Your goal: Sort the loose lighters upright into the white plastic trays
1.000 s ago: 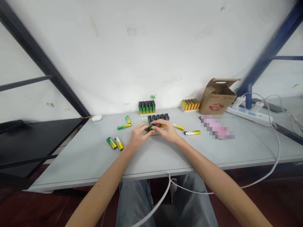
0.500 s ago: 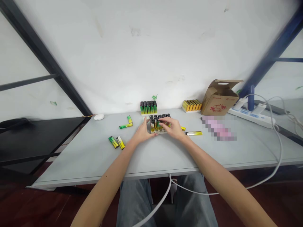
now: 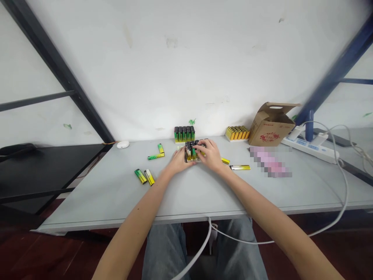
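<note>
In front of me on the table, a pale tray (image 3: 199,160) holds several upright lighters (image 3: 189,151) with black tops. My left hand (image 3: 178,161) is closed around the tray's left side. Over the near row, my right hand (image 3: 210,154) has its fingers bent at the top of a green lighter (image 3: 194,153) standing in the tray. The right part of the tray is hidden behind that hand. Loose lighters lie to both sides: a green-and-yellow lighter (image 3: 140,176) and a white-and-yellow lighter (image 3: 149,177) on the left, and a silver-and-yellow lighter (image 3: 240,167) on the right.
Against the wall stand a block of green lighters (image 3: 184,134) and a tray of yellow-orange cylinders (image 3: 237,133). An open cardboard box (image 3: 271,130), a blurred pink item (image 3: 271,161) and a power strip (image 3: 311,147) with cables are on the right. A white case (image 3: 122,144) lies back left.
The green lighter between my right fingers now sits lower and upright in the tray's near row, and my fingers have moved to its top. My left hand stays at the tray's side.
</note>
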`<state>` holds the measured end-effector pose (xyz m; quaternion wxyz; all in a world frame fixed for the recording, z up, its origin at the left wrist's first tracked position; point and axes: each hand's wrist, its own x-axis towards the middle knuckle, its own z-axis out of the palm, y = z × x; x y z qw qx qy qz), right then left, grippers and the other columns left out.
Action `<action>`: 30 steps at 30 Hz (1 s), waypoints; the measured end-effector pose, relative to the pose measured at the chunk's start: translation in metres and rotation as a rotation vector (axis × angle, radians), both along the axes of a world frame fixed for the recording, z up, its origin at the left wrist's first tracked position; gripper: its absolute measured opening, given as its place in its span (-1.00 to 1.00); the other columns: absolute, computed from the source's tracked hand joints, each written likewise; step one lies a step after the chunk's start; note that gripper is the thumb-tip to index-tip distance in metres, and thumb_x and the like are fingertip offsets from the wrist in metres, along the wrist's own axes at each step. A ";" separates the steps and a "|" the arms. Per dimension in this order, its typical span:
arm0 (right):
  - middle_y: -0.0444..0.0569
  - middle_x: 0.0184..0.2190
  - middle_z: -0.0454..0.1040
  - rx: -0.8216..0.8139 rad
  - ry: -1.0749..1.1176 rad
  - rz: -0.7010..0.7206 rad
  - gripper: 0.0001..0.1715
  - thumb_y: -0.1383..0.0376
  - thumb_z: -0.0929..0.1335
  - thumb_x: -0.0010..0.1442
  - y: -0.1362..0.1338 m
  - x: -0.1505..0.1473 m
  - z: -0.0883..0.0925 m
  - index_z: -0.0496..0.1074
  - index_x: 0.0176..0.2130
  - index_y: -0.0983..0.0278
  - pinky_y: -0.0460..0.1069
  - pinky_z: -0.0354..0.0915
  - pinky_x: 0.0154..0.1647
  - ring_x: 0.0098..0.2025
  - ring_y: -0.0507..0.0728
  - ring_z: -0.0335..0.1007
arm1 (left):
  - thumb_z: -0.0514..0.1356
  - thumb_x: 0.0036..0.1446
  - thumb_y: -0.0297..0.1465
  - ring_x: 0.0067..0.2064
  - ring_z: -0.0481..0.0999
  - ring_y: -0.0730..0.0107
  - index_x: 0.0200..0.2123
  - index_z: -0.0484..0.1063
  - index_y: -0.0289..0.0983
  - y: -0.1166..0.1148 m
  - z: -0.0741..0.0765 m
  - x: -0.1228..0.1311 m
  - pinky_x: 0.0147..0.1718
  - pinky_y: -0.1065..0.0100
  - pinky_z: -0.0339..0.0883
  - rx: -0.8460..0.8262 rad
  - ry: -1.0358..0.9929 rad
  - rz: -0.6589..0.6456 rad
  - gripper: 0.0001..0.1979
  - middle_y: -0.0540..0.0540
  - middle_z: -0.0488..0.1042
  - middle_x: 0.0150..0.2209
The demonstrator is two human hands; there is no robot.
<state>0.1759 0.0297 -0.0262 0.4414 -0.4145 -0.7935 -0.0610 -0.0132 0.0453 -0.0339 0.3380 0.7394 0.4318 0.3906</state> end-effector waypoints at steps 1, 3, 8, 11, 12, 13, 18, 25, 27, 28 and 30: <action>0.06 -0.02 0.45 0.033 -0.027 -0.030 -0.68 0.32 0.27 0.25 0.002 0.000 0.000 0.55 -0.07 0.16 0.19 0.22 0.12 0.10 0.26 0.24 | 0.44 -0.20 -0.28 0.11 0.35 -0.02 0.02 0.34 -0.20 0.001 0.000 0.000 0.14 0.05 0.16 0.054 0.080 0.020 -0.34 -0.17 0.44 0.01; 0.06 0.08 0.37 0.063 -0.070 -0.058 -0.62 0.36 0.26 0.24 0.004 0.001 -0.001 0.52 -0.02 0.14 0.23 0.15 0.20 0.23 0.28 0.11 | 0.38 -0.08 -0.24 0.09 0.38 -0.01 0.03 0.30 -0.22 0.002 -0.002 -0.001 0.07 0.06 0.23 0.164 0.259 0.064 -0.40 -0.19 0.44 -0.01; 0.09 0.22 0.26 -0.011 -0.006 0.000 -0.51 0.29 0.20 0.29 0.007 0.023 0.006 0.34 0.18 0.20 0.20 0.17 0.22 0.23 0.25 0.16 | 0.29 0.05 -0.18 0.00 0.45 0.07 -0.03 0.27 -0.21 0.000 -0.005 -0.004 0.00 0.13 0.31 0.205 0.377 0.112 -0.54 -0.15 0.47 -0.07; 0.10 -0.02 0.48 -0.200 0.226 -0.123 -0.56 0.18 0.18 0.31 0.012 0.051 0.012 0.43 0.04 0.28 0.10 0.36 -0.07 -0.11 0.18 0.43 | 0.24 0.09 -0.16 -0.01 0.46 0.09 -0.06 0.29 -0.20 -0.002 -0.006 -0.006 -0.02 0.15 0.32 0.219 0.403 0.110 -0.60 -0.15 0.47 -0.07; 0.08 -0.13 0.53 -0.303 0.239 -0.170 -0.57 0.14 0.18 0.30 0.013 0.061 0.013 0.48 -0.05 0.28 0.08 0.37 -0.17 -0.22 0.16 0.45 | 0.23 0.10 -0.16 0.00 0.45 0.08 -0.05 0.29 -0.21 -0.003 -0.006 -0.006 -0.02 0.15 0.32 0.220 0.413 0.110 -0.60 -0.16 0.47 -0.06; 0.05 -0.21 0.56 -0.402 0.214 -0.205 -0.60 0.11 0.22 0.27 0.014 0.070 0.013 0.51 -0.13 0.28 0.06 0.36 -0.22 -0.28 0.15 0.45 | 0.22 0.10 -0.16 0.02 0.44 0.07 -0.03 0.29 -0.22 -0.003 -0.006 -0.007 0.00 0.14 0.31 0.219 0.422 0.111 -0.58 -0.18 0.46 -0.03; 0.02 -0.40 0.56 -0.753 0.022 -0.164 -0.57 -0.03 0.48 -0.09 0.011 0.097 0.005 0.54 -0.36 0.26 -0.02 0.25 -0.48 -0.48 0.09 0.37 | 0.21 0.10 -0.13 0.11 0.38 0.01 0.09 0.23 -0.27 -0.003 -0.007 -0.008 0.07 0.10 0.26 0.186 0.445 0.129 -0.44 -0.26 0.41 0.05; -0.10 -0.60 0.42 -0.745 0.024 -0.179 -0.59 -0.02 0.47 -0.10 0.012 0.098 0.004 0.39 -0.53 0.25 -0.03 0.10 -0.54 -0.56 0.05 0.23 | 0.19 0.11 -0.13 0.17 0.34 -0.03 0.09 0.27 -0.30 -0.001 -0.005 -0.011 0.11 0.11 0.23 0.164 0.490 0.134 -0.45 -0.31 0.40 0.09; -0.12 -0.59 0.37 -0.602 0.156 -0.206 -0.56 -0.05 0.42 -0.01 0.013 0.094 0.009 0.35 -0.47 0.25 -0.04 0.09 -0.51 -0.53 0.04 0.21 | 0.19 0.10 -0.12 0.22 0.28 -0.05 0.14 0.23 -0.32 -0.001 -0.004 -0.012 0.13 0.11 0.20 0.152 0.506 0.165 -0.39 -0.34 0.34 0.15; -0.14 -0.59 0.35 -0.526 0.244 -0.189 -0.56 -0.07 0.38 0.05 0.012 0.091 0.011 0.33 -0.44 0.24 -0.04 0.09 -0.50 -0.52 0.04 0.20 | 0.19 0.10 -0.11 0.22 0.29 -0.05 0.14 0.23 -0.32 -0.002 -0.004 -0.012 0.12 0.12 0.21 0.147 0.509 0.175 -0.39 -0.34 0.34 0.16; -0.17 -0.60 0.28 -0.425 0.443 -0.074 -0.55 -0.09 0.31 0.15 0.010 0.083 0.017 0.30 -0.40 0.24 -0.05 0.12 -0.48 -0.53 0.03 0.19 | 0.18 0.11 -0.12 0.15 0.37 -0.02 0.07 0.29 -0.29 -0.004 -0.003 -0.013 0.05 0.15 0.27 0.138 0.514 0.177 -0.47 -0.31 0.40 0.11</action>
